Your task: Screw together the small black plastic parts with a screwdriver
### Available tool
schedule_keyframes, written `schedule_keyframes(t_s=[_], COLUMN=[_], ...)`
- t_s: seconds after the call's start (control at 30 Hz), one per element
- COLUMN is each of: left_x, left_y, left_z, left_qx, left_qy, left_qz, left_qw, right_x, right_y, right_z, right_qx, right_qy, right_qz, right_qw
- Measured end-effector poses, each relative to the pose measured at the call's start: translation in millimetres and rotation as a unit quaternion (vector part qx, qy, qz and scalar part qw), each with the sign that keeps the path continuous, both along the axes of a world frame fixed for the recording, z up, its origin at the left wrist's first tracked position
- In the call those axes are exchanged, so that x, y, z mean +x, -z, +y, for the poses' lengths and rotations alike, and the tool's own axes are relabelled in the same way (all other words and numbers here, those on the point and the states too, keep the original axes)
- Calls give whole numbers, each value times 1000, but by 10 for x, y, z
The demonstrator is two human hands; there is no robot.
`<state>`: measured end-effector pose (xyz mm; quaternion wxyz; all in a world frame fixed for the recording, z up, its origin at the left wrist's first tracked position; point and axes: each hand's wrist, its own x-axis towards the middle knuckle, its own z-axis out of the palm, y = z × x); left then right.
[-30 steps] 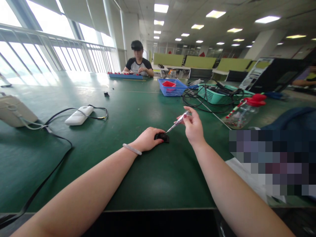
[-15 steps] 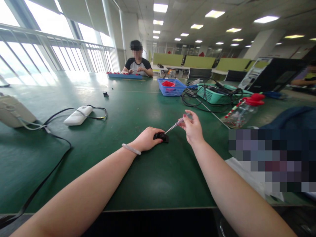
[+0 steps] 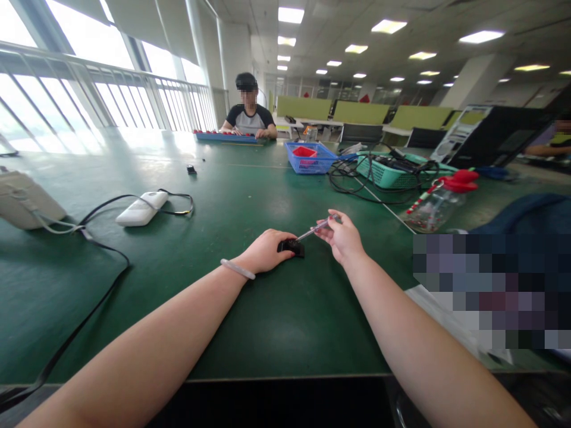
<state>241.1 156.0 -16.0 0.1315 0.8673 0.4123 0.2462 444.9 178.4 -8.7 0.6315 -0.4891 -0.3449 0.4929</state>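
Note:
On the green tabletop (image 3: 267,321), my left hand (image 3: 266,249) is closed around a small black part (image 3: 294,248), its thumb along the near side. The part's exact kind is too small to make out. My right hand (image 3: 344,238) grips the handle end of a slim screwdriver (image 3: 316,227) between thumb and fingers. The tool slants down to the left, and its tip meets the top of the black part. Much of the part's left end is hidden under my left fingers.
At left lie a white power bank (image 3: 141,208) with a black strap (image 3: 107,249) and a white case (image 3: 27,199). Ahead are a blue basket (image 3: 310,163) and a green basket (image 3: 383,173) with cables. A red-lidded bottle (image 3: 439,205) stands right. Across the table sits a person (image 3: 250,119).
My right hand has lowered slightly, and the screwdriver lies at a flatter slant with its tip still on the black part. My left hand stays put.

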Motion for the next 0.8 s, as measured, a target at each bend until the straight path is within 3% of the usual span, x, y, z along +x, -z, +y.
schedule_keyframes(t_s=[0.27, 0.4, 0.57, 0.67, 0.8], left_x=[6, 3, -8, -14, -23], left_y=[-3, 8, 39, 59, 78], left_z=[-1, -2, 21, 40, 49], left_qx=[-1, 0, 11, 16, 18], left_qy=[-1, -3, -20, -37, -50], left_qz=[0, 1, -1, 2, 1], left_qw=[1000, 1000, 1000, 999, 999], right_x=[47, 63, 60, 5, -112], right_y=[-14, -8, -16, -60, -110], right_z=[8, 20, 9, -81, -241], right_qx=[-46, -32, 122, 235, 303], right_qy=[11, 18, 67, 61, 35], right_qz=[46, 26, -90, -183, -298], right_qw=[998, 999, 986, 953, 904])
